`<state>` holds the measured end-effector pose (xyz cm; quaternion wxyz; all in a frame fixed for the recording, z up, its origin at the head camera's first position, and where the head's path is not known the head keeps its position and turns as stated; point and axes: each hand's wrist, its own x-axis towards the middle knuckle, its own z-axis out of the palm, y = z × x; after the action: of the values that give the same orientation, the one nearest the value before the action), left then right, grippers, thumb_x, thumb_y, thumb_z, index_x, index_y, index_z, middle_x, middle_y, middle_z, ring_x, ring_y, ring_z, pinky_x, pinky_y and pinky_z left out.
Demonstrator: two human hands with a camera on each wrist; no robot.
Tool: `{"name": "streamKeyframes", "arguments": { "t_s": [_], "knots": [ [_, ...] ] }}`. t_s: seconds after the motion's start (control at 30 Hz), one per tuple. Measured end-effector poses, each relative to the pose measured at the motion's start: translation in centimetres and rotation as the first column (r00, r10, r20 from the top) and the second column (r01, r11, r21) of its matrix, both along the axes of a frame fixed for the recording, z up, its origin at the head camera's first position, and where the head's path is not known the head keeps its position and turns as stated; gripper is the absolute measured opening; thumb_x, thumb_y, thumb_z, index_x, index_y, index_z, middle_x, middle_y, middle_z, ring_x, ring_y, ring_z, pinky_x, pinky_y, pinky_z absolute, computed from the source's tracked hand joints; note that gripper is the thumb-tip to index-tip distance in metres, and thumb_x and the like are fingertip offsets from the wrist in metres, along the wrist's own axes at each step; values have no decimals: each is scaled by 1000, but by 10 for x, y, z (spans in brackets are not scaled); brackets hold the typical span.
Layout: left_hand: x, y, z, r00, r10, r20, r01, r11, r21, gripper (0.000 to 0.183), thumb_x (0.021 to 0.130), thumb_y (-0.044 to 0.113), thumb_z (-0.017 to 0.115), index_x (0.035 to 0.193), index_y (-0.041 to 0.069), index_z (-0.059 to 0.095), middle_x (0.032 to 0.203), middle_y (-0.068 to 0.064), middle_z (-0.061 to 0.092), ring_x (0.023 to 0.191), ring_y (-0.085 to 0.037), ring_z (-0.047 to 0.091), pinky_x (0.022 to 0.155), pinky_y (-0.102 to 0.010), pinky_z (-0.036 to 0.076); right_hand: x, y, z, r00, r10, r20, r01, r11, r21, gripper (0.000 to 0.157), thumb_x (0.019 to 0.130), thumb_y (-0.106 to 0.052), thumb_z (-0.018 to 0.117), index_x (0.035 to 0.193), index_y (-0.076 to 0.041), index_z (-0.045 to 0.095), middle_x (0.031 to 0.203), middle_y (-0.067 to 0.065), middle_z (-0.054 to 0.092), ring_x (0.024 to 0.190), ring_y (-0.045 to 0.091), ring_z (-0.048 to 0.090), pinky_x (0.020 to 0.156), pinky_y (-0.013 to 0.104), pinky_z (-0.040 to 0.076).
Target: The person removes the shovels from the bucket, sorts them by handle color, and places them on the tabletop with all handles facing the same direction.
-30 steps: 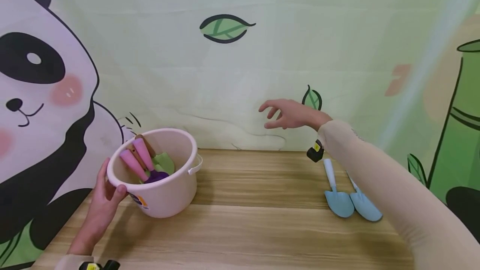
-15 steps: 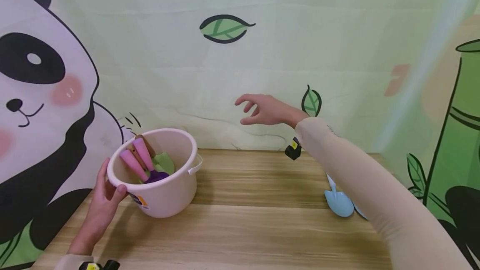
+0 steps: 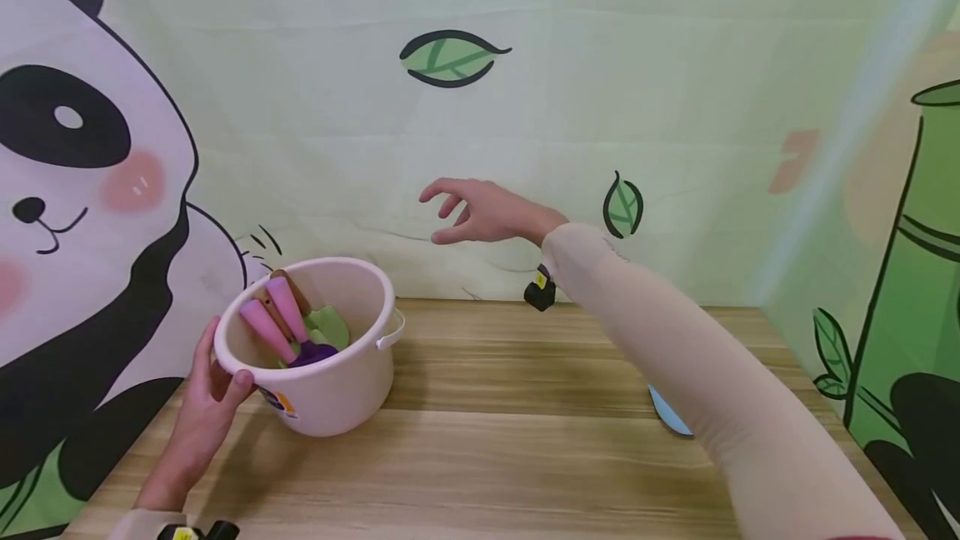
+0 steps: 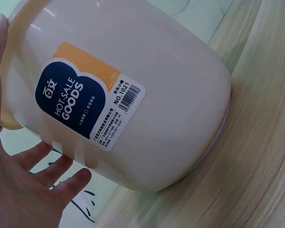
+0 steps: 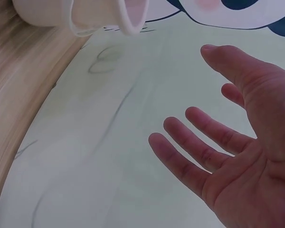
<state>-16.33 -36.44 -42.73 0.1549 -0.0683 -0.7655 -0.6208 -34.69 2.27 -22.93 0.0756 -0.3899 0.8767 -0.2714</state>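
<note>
A pale pink bucket (image 3: 330, 394) stands on the left of the table with trowels in it. Two pink handles (image 3: 283, 307), a purple blade (image 3: 313, 352) and a green blade (image 3: 328, 325) show above its inside. My left hand (image 3: 204, 415) holds the bucket's left side, its thumb at the rim and its fingers around the wall; in the left wrist view the fingers (image 4: 66, 183) lie along the labelled side. Holding nothing, my right hand (image 3: 487, 211) hovers in the air to the right of and above the bucket, fingers loosely bent and apart.
A light blue trowel blade (image 3: 670, 411) lies on the wooden table (image 3: 510, 457), mostly hidden under my right sleeve (image 3: 675, 348). A cloth backdrop (image 3: 525, 107) with a panda and leaves hangs behind. The bucket's white handle (image 3: 392, 332) hangs at its right side.
My right hand has moved left through the air toward the bucket. Its sleeve now covers most of the blue trowels seen earlier. The left hand and bucket have stayed put.
</note>
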Motion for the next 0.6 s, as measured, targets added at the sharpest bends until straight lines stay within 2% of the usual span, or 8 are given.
{"name": "streamKeyframes", "arguments": {
  "t_s": [0.27, 0.5, 0.6],
  "knots": [
    [-1, 0, -1, 1000, 11, 11, -11, 1000, -12, 77, 108, 16, 51, 165, 34, 3, 167, -24, 12, 145, -40, 29, 90, -10, 49, -1, -33, 10, 998, 59, 27, -59, 998, -1, 60, 93, -36, 77, 145, -29, 48, 131, 3, 61, 105, 15, 67, 86, 31, 57],
    [0, 0, -1, 1000, 9, -2, -9, 1000, -9, 76, 108, 14, 51, 165, 33, 5, 166, -26, 13, 142, -26, 37, 90, -9, 48, 1, -63, 14, 991, 108, 79, -106, 994, -29, 60, 93, -35, 77, 145, -27, 49, 133, 4, 60, 102, 16, 68, 84, 32, 59],
    [0, 0, 0, 1000, 17, 4, -17, 1000, -26, 76, 108, 15, 51, 165, 34, 4, 166, -26, 14, 143, -29, 35, 90, -8, 48, 2, -75, 14, 989, 122, 78, -120, 992, -30, 59, 93, -34, 77, 145, -26, 49, 133, 4, 59, 100, 17, 69, 84, 32, 59]
  ]
}}
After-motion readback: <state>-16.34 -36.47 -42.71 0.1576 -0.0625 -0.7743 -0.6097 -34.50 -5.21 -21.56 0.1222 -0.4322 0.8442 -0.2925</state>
